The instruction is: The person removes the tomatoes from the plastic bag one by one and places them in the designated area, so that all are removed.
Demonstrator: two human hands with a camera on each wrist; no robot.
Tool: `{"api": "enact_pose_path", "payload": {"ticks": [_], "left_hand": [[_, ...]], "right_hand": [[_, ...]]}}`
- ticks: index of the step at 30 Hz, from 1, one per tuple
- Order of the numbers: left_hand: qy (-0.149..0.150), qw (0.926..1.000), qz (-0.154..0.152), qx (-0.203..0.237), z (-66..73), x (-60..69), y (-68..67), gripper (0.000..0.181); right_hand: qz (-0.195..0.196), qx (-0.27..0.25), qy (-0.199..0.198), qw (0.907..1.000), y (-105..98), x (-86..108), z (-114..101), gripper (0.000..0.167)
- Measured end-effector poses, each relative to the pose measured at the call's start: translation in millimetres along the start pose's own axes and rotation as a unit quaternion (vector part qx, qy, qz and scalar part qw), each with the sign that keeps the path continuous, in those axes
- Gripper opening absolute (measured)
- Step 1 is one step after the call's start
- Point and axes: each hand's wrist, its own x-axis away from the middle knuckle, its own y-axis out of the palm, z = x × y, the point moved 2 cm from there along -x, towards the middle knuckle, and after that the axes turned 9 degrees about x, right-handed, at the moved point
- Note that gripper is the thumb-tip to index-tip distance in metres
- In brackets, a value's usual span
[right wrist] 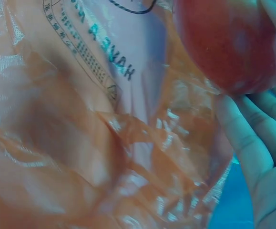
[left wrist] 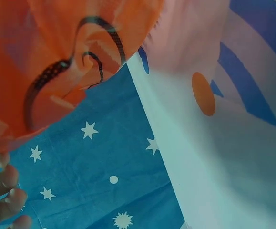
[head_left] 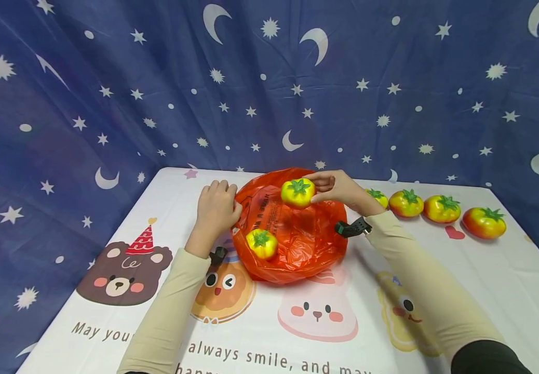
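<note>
A red plastic bag (head_left: 293,259) lies spread with its mouth up on the table, black print showing on its inner side. My left hand (head_left: 217,205) grips the bag's left rim with curled fingers; its fingertips (left wrist: 9,202) show beside the orange-looking bag (left wrist: 56,43) in the left wrist view. Over the bag, my right hand (head_left: 337,188) holds a yellow tomato (head_left: 298,193) with a green leafy top, thumb and fingers on its right side. The right wrist view shows that tomato's red underside (right wrist: 233,43) against the fingers (right wrist: 245,129). Another tomato (head_left: 262,244) sits inside the bag, at its lower left.
Several red-and-yellow tomatoes stand in a row at the right, from one partly hidden behind the right wrist to the outermost tomato (head_left: 484,223). The white tablecloth (head_left: 246,343) carries cartoon animals and lettering. A blue star-patterned curtain (head_left: 260,67) hangs behind the table.
</note>
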Motion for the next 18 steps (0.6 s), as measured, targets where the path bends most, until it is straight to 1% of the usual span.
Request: {"api": "enact_pose_path", "payload": {"ticks": [4, 8, 16, 18], "left_hand": [[0.001, 1.0, 0.003, 0.0, 0.4, 0.4, -0.8, 0.011], [-0.003, 1.0, -0.002, -0.003, -0.8, 0.9, 0.3, 0.01], [-0.004, 1.0, 0.001, 0.0, -1.4, 0.3, 1.3, 0.01], [-0.003, 1.0, 0.002, 0.0, -1.4, 0.0, 1.4, 0.011]], "right_hand": [[0.006, 0.019, -0.005, 0.9998, -10.7, 9.5, -3.1, 0.063], [0.015, 0.023, -0.014, 0.9995, -20.8, 19.0, -5.9, 0.063], [0.054, 0.013, 0.014, 0.9983, -40.2, 37.3, -7.9, 0.057], [0.063, 0.024, 0.023, 0.9975, -44.9, 43.1, -10.1, 0.057]]}}
